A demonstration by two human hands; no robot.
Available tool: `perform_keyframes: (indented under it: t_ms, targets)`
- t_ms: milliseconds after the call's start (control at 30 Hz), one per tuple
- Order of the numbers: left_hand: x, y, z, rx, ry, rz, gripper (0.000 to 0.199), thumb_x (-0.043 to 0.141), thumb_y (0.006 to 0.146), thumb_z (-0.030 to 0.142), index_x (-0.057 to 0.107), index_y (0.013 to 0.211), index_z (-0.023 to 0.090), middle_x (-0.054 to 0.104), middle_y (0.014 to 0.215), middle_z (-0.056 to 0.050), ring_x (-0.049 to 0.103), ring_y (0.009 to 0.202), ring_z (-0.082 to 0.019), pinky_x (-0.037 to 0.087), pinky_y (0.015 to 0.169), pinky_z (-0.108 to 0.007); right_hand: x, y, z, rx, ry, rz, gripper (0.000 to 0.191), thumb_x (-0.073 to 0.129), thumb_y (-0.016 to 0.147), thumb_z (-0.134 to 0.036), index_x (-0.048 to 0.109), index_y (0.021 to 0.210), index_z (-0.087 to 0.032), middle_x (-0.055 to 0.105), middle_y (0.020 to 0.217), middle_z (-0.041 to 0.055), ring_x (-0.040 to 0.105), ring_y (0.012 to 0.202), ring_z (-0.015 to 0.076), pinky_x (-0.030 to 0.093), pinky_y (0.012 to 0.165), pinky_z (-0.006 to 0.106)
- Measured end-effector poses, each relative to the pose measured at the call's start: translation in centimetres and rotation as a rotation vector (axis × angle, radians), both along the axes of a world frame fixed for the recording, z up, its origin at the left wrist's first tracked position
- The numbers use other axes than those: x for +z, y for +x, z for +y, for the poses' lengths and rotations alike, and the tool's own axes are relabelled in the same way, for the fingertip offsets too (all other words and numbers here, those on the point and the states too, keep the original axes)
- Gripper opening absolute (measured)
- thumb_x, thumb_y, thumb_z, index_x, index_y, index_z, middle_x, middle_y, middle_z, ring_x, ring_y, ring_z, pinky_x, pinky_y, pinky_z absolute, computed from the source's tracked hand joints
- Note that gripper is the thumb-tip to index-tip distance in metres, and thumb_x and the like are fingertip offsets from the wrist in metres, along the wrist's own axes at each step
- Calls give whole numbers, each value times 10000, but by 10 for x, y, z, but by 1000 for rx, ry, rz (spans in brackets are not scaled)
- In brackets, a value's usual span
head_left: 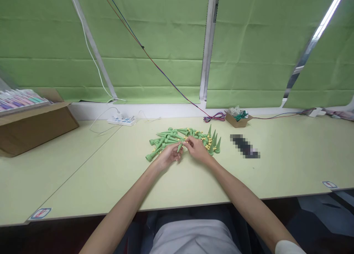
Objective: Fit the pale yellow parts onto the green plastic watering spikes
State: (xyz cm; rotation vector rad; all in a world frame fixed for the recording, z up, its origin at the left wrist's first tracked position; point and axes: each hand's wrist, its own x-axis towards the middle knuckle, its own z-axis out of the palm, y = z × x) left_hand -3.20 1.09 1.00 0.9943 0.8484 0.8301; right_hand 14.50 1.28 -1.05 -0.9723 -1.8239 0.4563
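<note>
A pile of green cone-shaped plastic pieces [170, 134] lies on the pale table, with small yellow parts [207, 143] mixed in. My left hand [170, 155], in front of the pile, has its fingers closed on one green spike [179, 147] that points down toward me. The fingertips of my right hand [195, 149] pinch at the upper end of that same spike, close to my left fingertips. Several green cones [218, 144] stand upright at the right end of the pile, just beyond my right hand.
On the pale table [110, 180], a cardboard box [38, 126] of colourful items stands at the far left. A white power strip [122, 120], a bundled cable [215, 117] and a small carton [238, 120] line the back. A pixelated dark object [245, 146] lies right.
</note>
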Motion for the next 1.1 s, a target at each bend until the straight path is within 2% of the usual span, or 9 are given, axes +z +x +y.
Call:
perform_keyframes:
  t_ms: [533, 633, 800, 967, 1100]
  targets:
    - [-1, -2, 1, -28, 28, 5, 322, 746, 785, 452, 634, 817, 151, 587, 691, -18, 509, 500, -92, 366, 444, -221, -2, -1, 1, 10, 9, 4, 310, 505, 969, -403, 489, 720, -218, 455, 598, -40, 413, 554, 130, 337, 568, 271]
    - [-2, -1, 0, -41, 68, 29, 355, 765, 765, 474, 612, 811, 157, 569, 675, -7, 498, 493, -90, 363, 443, -227, 0, -2, -1, 10, -28, 38, 335, 496, 963, -409, 460, 691, -218, 439, 582, -39, 404, 553, 130, 330, 564, 270]
    - [-5, 1, -3, 49, 261, 132, 424, 827, 707, 477, 516, 789, 201, 490, 602, 50, 510, 520, -96, 385, 488, -224, 3, -2, -1, 19, -128, 97, 418, 445, 970, -478, 411, 639, -225, 422, 518, -37, 403, 534, 138, 331, 561, 275]
    - [-4, 0, -4, 102, 526, 272, 411, 807, 716, 475, 529, 849, 203, 561, 768, 31, 477, 516, -69, 377, 492, -235, 1, -1, 3, -4, -135, 112, 441, 412, 967, -486, 390, 614, -224, 445, 534, -23, 420, 561, 144, 329, 582, 281]
    - [-7, 1, -3, 173, 720, 397, 339, 752, 759, 423, 598, 953, 193, 596, 905, -21, 564, 641, -112, 428, 553, -255, -1, -1, 5, -24, -156, 117, 424, 401, 957, -477, 415, 619, -221, 460, 547, -15, 444, 575, 153, 326, 586, 284]
